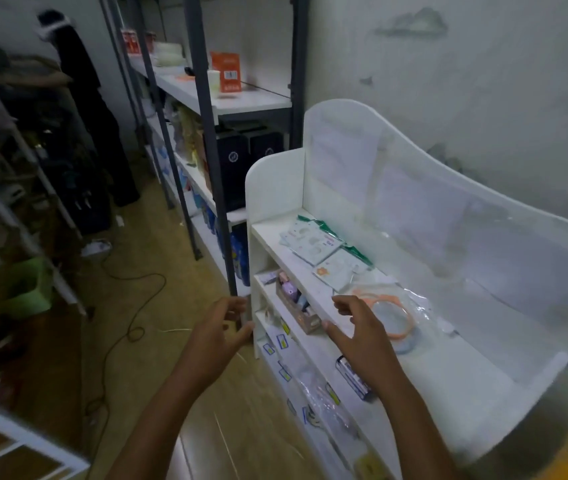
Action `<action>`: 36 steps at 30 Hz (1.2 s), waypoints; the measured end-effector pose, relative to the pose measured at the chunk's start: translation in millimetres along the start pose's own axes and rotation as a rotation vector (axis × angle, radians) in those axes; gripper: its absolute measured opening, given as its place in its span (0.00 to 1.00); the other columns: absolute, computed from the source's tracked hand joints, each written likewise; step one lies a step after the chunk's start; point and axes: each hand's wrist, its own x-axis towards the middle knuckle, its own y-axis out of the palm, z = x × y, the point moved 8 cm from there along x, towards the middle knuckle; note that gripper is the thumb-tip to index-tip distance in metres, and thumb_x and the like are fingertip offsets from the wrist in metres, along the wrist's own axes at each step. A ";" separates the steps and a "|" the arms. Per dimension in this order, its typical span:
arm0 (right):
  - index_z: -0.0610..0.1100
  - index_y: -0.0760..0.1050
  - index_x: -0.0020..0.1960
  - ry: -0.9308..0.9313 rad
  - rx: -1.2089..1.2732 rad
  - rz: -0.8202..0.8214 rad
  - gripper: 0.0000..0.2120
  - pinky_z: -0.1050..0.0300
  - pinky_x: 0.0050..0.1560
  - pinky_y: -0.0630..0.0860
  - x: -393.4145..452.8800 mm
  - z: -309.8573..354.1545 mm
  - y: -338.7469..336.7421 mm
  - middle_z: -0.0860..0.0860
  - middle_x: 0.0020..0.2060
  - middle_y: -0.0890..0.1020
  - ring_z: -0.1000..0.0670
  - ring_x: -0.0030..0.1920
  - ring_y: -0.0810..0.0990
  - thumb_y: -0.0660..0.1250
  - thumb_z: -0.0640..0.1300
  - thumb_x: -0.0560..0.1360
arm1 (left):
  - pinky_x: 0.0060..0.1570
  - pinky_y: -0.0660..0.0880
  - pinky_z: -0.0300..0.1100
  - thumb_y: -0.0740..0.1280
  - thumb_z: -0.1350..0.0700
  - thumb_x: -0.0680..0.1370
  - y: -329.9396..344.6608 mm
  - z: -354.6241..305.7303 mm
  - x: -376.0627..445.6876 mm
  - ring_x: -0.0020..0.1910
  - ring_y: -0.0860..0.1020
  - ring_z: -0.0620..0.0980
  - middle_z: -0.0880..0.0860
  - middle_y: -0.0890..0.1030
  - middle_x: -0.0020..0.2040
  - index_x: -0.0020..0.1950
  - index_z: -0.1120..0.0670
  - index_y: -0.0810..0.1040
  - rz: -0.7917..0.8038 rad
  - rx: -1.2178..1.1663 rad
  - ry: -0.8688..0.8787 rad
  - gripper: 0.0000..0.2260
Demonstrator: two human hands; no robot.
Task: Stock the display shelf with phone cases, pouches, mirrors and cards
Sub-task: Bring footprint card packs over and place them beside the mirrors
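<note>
Display shelf (275,188): white, stepped, several tiers, standing at 3 o'clock of the frame against a stained wall. Stocking is judged part done.

Top tier: a stack of flat packets (313,242), pale with green edging, at the 11 o'clock end; one single packet (336,271) with an orange mark just beside them toward 5 o'clock; clear bags holding rings (391,315), orange and pale blue, near the middle. The stretch of this tier toward 5 o'clock carries nothing that can be made out.

Second tier: a small brown box (298,306) of pastel items, kind unclear; a dark packaged item (351,377) further toward 6 o'clock, half hidden by the right forearm.

Lower tiers: clear sleeves with small yellow-and-blue tags (282,341), blurred; contents cannot be told.

Left hand (222,332): off the shelf's left edge at 7 o'clock, fingers loosely curled, grip holding nothing.

Right hand (357,329): over the front lip of the top tier, next to the rings, fingers loosely hooked, thumb out, grip holding nothing.

Remaining, as judged: no stock is in hand and no supply is in view; phone cases, pouches, mirrors and cards cannot each be confirmed, so further loads seem due.

Surroundings: grey metal racking (206,109) at 12 o'clock with boxes; cable on the floor at 8 o'clock.
</note>
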 end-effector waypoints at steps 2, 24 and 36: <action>0.54 0.69 0.66 0.005 0.008 0.010 0.21 0.61 0.58 0.73 14.9 -5.8 4.3 0.58 0.60 0.76 0.58 0.60 0.74 0.69 0.54 0.76 | 0.52 0.77 0.40 0.71 0.52 0.76 7.3 -0.1 17.7 0.54 0.77 0.39 0.42 0.78 0.56 0.61 0.46 0.74 0.017 -0.006 -0.003 0.15; 0.54 0.69 0.66 0.261 -0.121 -0.172 0.21 0.60 0.60 0.72 212.2 -67.6 5.2 0.58 0.61 0.75 0.61 0.60 0.74 0.69 0.55 0.75 | 0.53 0.76 0.38 0.71 0.52 0.76 107.8 48.0 311.5 0.54 0.77 0.38 0.41 0.78 0.57 0.63 0.46 0.74 0.337 -0.104 0.135 0.16; 0.57 0.66 0.65 0.420 -0.153 -0.240 0.20 0.60 0.59 0.71 224.5 -108.6 -4.7 0.59 0.62 0.74 0.58 0.62 0.74 0.68 0.56 0.76 | 0.56 0.76 0.42 0.71 0.51 0.77 188.6 64.2 368.6 0.54 0.77 0.44 0.46 0.77 0.59 0.63 0.48 0.73 0.488 0.031 0.100 0.16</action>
